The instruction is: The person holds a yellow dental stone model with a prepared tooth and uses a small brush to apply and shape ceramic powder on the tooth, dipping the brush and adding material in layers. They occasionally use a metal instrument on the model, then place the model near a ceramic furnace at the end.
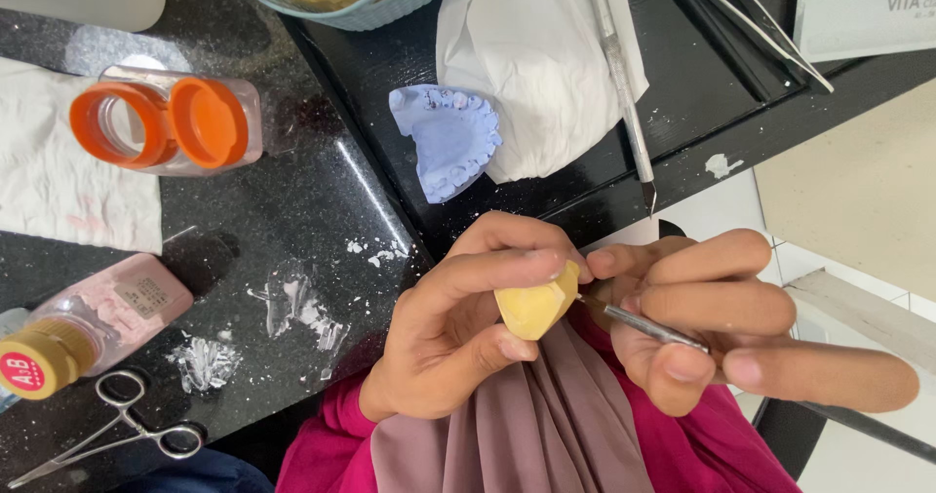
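While the left hand [458, 327] pinches a yellow wax block [536, 303] above the lap, just off the black tabletop [292, 220], the right hand [721, 317] grips a thin metal carving tool [643, 325] touching it.

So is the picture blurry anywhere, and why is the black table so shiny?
In the head view, the left hand holding the yellow piece looks sharp, and the right hand with the thin metal tool is only slightly soft. The black counter shows pale glare from overhead light near the orange-lidded jar.
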Demonstrator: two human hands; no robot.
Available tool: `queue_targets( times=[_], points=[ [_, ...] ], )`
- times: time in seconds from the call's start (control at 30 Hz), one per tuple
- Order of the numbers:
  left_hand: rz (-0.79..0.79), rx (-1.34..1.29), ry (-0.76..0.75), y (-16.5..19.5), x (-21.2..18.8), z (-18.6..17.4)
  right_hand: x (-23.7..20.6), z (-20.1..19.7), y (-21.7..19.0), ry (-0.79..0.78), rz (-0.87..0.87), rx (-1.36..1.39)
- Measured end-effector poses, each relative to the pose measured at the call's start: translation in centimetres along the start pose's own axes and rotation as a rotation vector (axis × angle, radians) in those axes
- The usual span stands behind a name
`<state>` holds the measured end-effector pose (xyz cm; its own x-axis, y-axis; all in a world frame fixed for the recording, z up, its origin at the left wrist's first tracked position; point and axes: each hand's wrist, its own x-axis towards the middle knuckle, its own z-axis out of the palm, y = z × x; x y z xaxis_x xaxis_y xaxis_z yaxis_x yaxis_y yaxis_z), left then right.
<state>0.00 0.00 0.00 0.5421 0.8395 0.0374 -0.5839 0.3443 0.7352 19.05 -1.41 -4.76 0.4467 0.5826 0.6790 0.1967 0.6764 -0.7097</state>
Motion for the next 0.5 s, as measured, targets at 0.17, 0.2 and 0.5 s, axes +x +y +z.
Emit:
queue_targets(
  times=[0.17,0.2,0.5],
  points=[
    [0.0,-0.007,0.0,-0.81,0.12,0.19,0.4,0.25,0.08,-0.031,-0.029,0.028],
    [0.0,-0.005,-0.001,-0.84,0.1,0.17,0.4,0.34,0.05,-0.033,-0.031,0.024],
    [-0.002,0.011,-0.001,-0.76,0.02,0.15,0.48,0.43,-0.08,-0.02,-0.04,0.02]
  ],
)
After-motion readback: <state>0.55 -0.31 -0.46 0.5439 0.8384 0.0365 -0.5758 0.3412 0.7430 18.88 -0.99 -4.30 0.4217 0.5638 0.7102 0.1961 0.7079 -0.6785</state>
